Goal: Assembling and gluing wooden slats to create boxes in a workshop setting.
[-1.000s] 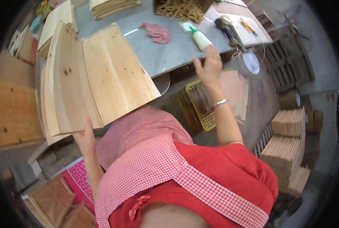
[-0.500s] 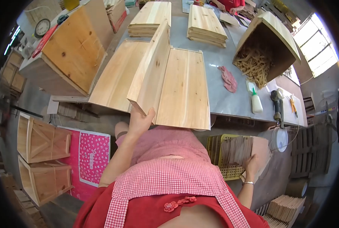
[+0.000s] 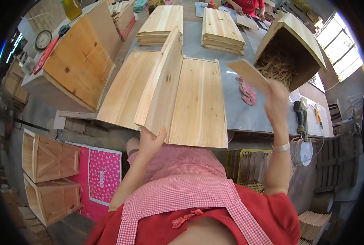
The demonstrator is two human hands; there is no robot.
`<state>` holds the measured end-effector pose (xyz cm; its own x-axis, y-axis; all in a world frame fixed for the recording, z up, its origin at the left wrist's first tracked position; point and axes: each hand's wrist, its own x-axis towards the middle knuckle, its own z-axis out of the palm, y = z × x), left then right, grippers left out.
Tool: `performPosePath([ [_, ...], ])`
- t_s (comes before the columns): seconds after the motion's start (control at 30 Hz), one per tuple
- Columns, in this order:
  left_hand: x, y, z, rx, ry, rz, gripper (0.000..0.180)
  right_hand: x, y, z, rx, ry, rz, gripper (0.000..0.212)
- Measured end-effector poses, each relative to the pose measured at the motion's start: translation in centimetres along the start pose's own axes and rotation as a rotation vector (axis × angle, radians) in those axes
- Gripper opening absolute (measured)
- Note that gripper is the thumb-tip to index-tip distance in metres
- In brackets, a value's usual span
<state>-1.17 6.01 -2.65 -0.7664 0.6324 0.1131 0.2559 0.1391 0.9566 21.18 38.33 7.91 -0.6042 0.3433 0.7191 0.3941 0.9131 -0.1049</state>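
My left hand (image 3: 151, 143) grips the near end of a long wooden panel (image 3: 165, 87), which stands on its edge. Flat on the table to either side lie two pale wooden panels, a left panel (image 3: 127, 87) and a right panel (image 3: 200, 102). Raised over the table's right side, my right hand (image 3: 276, 100) is closed on a small thin wooden board (image 3: 247, 72); motion blurs the hand, and its fingers are partly hidden. Below that arm, a yellow plastic basket (image 3: 242, 165) holds several similar boards.
Two panel stacks, left (image 3: 161, 20) and right (image 3: 222, 30), stand farther back. A wooden box of rubber bands (image 3: 308, 45) tilts at right, near a pink cloth (image 3: 247, 90) and a power tool (image 3: 301, 116). Wooden crates (image 3: 49, 157) sit lower left. Another person (image 3: 247, 6) works at the far side.
My right hand has risen from the yellow basket to above the table, bringing one small board with it. My left hand still holds the upright panel in about the same place.
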Motion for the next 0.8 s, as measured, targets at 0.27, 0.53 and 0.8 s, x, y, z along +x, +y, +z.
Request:
performPosePath([
  [0.27,-0.3,-2.1,0.0,0.039,-0.032,-0.013,0.034,11.0,4.4,18.5,0.057,-0.183,-0.047,0.014],
  [0.53,-0.5,-2.4,-0.3,0.075,-0.013,-0.006,0.035,12.8,4.2,22.6,0.088,-0.313,-0.082,0.012],
  [0.8,-0.5,-1.6,-0.2,0.051,-0.039,-0.094,0.034,16.2,5.4,23.8,0.086,-0.475,-0.031,0.020],
])
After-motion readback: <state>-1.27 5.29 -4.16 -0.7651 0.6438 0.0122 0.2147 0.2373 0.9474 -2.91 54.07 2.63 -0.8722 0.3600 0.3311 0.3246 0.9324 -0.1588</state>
